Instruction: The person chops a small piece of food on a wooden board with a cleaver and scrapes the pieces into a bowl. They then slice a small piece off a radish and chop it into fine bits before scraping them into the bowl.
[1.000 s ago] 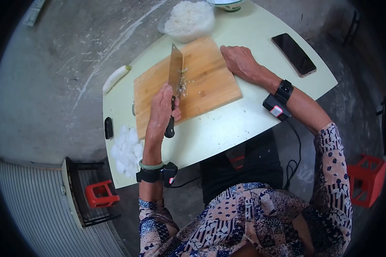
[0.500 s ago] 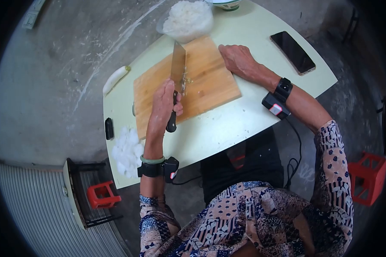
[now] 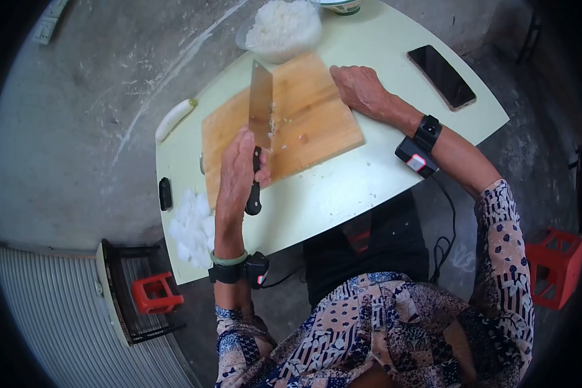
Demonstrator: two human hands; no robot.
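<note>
Over board (image 3: 317,123), left grip (image 3: 239,171) tight around cleaver (image 3: 260,103)

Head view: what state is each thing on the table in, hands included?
cutting board, flat on the table, few chopped bits on it.
cleaver, gripped by its handle, blade over the cutting board.
left hand, closed round the cleaver handle.
right hand, open, palm down on the cutting board's corner.
phone, face up, screen dark.
bowl, full of white shreds.
radish, whole, lying at the table edge.
</note>
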